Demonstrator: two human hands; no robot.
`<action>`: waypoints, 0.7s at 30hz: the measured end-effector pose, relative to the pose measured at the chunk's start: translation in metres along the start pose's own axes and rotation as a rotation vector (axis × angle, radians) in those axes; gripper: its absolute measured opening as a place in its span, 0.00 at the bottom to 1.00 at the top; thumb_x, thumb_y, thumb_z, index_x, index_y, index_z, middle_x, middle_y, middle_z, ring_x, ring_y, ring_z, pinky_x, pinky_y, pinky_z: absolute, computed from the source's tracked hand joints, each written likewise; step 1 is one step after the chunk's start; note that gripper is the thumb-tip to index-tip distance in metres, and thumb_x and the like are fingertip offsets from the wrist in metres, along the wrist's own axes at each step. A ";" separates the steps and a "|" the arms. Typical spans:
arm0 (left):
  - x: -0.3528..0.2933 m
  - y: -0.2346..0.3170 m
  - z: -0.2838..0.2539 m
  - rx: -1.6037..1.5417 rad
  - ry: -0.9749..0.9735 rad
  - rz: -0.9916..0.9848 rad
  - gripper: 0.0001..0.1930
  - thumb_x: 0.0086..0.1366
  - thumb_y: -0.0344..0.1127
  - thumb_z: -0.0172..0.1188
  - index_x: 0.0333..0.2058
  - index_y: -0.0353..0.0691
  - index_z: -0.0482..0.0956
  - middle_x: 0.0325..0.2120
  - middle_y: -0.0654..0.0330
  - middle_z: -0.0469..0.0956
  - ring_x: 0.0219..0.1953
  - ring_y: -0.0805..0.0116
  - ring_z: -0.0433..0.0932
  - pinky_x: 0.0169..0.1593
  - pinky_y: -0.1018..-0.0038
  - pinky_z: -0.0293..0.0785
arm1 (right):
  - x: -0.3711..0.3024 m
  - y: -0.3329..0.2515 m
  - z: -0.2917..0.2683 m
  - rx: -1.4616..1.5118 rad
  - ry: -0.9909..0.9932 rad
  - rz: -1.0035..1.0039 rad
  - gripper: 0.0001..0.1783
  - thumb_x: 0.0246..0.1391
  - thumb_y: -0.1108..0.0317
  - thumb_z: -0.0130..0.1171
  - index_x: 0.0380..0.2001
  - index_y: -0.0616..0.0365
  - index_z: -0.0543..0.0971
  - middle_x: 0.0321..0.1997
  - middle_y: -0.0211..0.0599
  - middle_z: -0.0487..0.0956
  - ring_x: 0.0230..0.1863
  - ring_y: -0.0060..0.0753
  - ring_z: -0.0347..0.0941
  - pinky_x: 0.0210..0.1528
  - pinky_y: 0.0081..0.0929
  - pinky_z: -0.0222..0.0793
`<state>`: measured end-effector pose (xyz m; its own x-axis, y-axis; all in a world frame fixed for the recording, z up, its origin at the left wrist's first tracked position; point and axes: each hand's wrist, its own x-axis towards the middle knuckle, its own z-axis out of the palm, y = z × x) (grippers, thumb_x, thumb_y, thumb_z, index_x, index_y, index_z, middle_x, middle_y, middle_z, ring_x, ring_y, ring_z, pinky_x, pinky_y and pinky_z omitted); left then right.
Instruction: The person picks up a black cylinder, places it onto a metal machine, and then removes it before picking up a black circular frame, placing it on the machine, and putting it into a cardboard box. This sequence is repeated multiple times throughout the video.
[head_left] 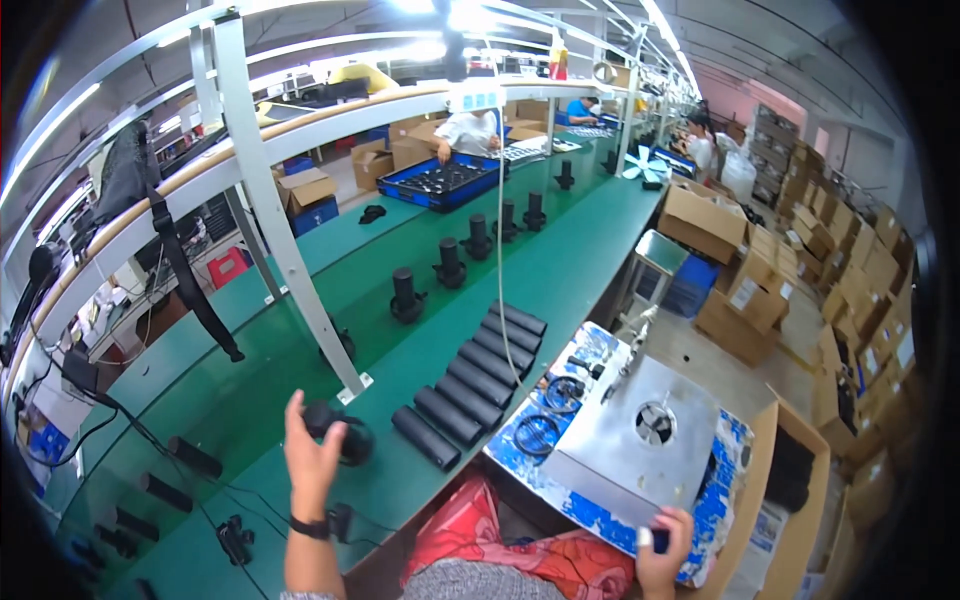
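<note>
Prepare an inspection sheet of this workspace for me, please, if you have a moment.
Surface: long green bench top; beside it, a worn blue-and-white board.
Job's things: black round part by the left hand; metal box with a fan-like opening, on the board, by the right hand.
Clutter: black cylinders lying in a row; small black pieces near the left forearm.
Hands: left, thumb and fingers spread at the part, grip unclear; right, fingers bent at the box's near corner, hold unclear.
Cables: dark cables at left; pale cable hanging over the bench.
Surroundings: open carton at right; co-worker across the bench.
</note>
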<state>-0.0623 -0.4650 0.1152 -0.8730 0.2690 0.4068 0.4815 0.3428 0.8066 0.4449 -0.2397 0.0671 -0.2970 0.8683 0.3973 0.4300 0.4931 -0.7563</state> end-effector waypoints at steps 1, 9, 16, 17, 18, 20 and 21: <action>0.022 -0.030 -0.012 0.161 0.048 0.057 0.40 0.58 0.31 0.73 0.68 0.39 0.66 0.57 0.45 0.75 0.59 0.45 0.77 0.64 0.59 0.74 | -0.006 0.014 -0.010 -0.129 0.041 0.038 0.25 0.56 0.63 0.72 0.56 0.56 0.79 0.62 0.52 0.78 0.60 0.57 0.76 0.67 0.51 0.68; 0.175 -0.194 0.003 0.473 0.216 0.026 0.38 0.62 0.32 0.72 0.69 0.47 0.66 0.58 0.42 0.72 0.59 0.37 0.75 0.61 0.51 0.75 | -0.058 0.093 -0.033 -0.783 0.212 0.150 0.26 0.55 0.67 0.71 0.57 0.57 0.79 0.64 0.50 0.75 0.64 0.57 0.70 0.68 0.48 0.64; 0.186 -0.190 0.046 0.607 0.111 -0.092 0.41 0.63 0.34 0.73 0.73 0.52 0.64 0.63 0.44 0.67 0.62 0.39 0.73 0.62 0.48 0.74 | -0.085 0.145 -0.005 -0.811 0.077 0.351 0.32 0.50 0.68 0.72 0.61 0.55 0.78 0.75 0.49 0.67 0.76 0.62 0.59 0.76 0.54 0.52; 0.183 -0.170 0.042 0.678 0.113 -0.170 0.42 0.63 0.35 0.73 0.73 0.52 0.63 0.65 0.44 0.65 0.64 0.40 0.72 0.63 0.47 0.73 | -0.083 0.140 -0.006 -0.816 0.085 0.309 0.29 0.50 0.69 0.71 0.57 0.55 0.80 0.75 0.48 0.69 0.75 0.62 0.60 0.75 0.55 0.54; 0.180 -0.167 0.036 0.686 0.105 -0.148 0.42 0.63 0.35 0.73 0.73 0.52 0.63 0.65 0.44 0.65 0.64 0.40 0.72 0.63 0.47 0.73 | -0.084 0.140 -0.007 -0.808 0.088 0.332 0.29 0.50 0.69 0.71 0.57 0.55 0.80 0.75 0.48 0.69 0.75 0.62 0.60 0.75 0.55 0.54; 0.163 -0.166 0.034 0.681 0.421 0.070 0.40 0.64 0.34 0.71 0.73 0.47 0.64 0.67 0.43 0.63 0.62 0.43 0.73 0.64 0.53 0.73 | -0.084 0.147 -0.015 -0.690 0.140 0.315 0.22 0.50 0.72 0.70 0.51 0.55 0.81 0.72 0.47 0.71 0.73 0.62 0.62 0.74 0.55 0.56; 0.148 -0.162 0.038 0.503 0.480 0.116 0.39 0.65 0.33 0.70 0.73 0.44 0.63 0.66 0.43 0.64 0.60 0.46 0.73 0.63 0.56 0.72 | -0.083 0.150 -0.016 -0.633 0.171 0.305 0.19 0.50 0.73 0.69 0.47 0.55 0.82 0.71 0.46 0.73 0.72 0.61 0.63 0.73 0.55 0.56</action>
<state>-0.2669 -0.4462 0.0284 -0.6954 -0.0583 0.7162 0.4498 0.7419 0.4972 0.5476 -0.2373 -0.0711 0.0303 0.9429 0.3317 0.8994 0.1191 -0.4207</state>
